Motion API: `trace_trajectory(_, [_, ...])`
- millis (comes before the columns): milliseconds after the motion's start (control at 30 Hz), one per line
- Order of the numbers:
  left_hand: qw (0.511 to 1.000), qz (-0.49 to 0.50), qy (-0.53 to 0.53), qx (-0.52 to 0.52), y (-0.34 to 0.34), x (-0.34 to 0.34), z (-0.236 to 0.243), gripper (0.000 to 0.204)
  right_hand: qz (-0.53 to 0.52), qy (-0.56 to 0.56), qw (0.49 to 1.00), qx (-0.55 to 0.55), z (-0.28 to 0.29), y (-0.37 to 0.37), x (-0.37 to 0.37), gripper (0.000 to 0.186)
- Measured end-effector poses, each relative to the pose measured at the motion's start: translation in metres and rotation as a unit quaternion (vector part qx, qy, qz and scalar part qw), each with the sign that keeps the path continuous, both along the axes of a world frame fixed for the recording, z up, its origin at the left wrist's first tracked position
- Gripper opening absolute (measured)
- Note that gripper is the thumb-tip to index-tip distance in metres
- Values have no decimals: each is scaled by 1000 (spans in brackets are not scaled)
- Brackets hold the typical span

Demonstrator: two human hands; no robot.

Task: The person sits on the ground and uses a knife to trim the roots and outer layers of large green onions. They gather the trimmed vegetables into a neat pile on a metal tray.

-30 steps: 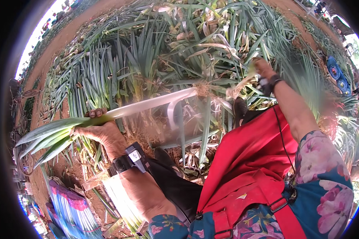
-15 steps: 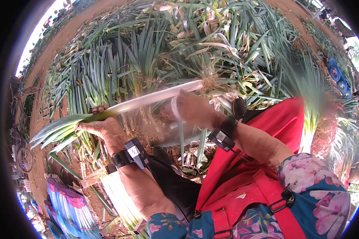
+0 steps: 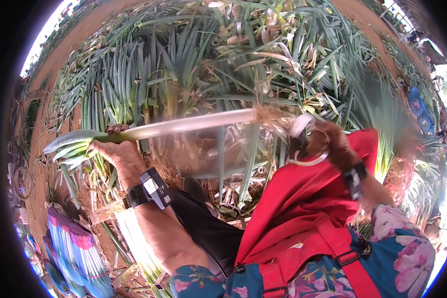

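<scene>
My left hand [image 3: 119, 149] grips a leek [image 3: 193, 122] where the green leaves meet the long white shaft, and the shaft lies level, pointing right to its fuzzy roots [image 3: 263, 116]. Right of the roots, my right hand [image 3: 328, 144] is closed on a pale peeled strip [image 3: 303, 124], which curls above and below the fingers and is blurred. A red apron [image 3: 288, 208] covers my right thigh, under that hand.
Loose leeks [image 3: 283, 49] form a broad pile ahead. Bare dirt [image 3: 357, 15] borders it. A blue-and-pink pleated item [image 3: 77, 248] lies lower left beside a wooden piece [image 3: 104, 213]. Blue objects [image 3: 417, 104] are at the right, a wheel [image 3: 22, 181] at the far left.
My right hand came from the upper right to the leek's middle, then moved rightward past the roots with the pale strip. My left hand and leek shifted slightly up and left.
</scene>
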State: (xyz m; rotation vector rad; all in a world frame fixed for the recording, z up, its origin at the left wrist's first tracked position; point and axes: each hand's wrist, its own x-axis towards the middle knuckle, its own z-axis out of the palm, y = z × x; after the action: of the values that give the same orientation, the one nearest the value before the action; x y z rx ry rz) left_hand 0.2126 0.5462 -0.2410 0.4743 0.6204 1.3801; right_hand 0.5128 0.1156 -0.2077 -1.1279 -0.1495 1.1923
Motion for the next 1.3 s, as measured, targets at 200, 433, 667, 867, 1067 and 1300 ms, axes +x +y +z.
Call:
trace_trajectory(200, [1000,8,-6,7,-33,35,9,45,81,-669,698,-241,28,-3,126,54])
trace_trajectory(433, [971,-232,-62,22,-31,56,-4,33,150,-774,614,-34,35,151,4,58])
trace_trajectory(667, [953,-298,-38,48,-67,80,11,38,190,-707,673,-106,-1,212,-47,38])
trace_trajectory(867, [924,-313,190,110,-101,89,19,49,119,-727,671,-86,-7,206,-56,31])
trace_trajectory(1067, [855,92,391,328,-76,58,12,40,11,-790,612,-33,-8,191,-53,30])
trace_trajectory(1300, [738,168,523,393,-73,39,24,23,19,-811,582,-59,-3,156,-50,29])
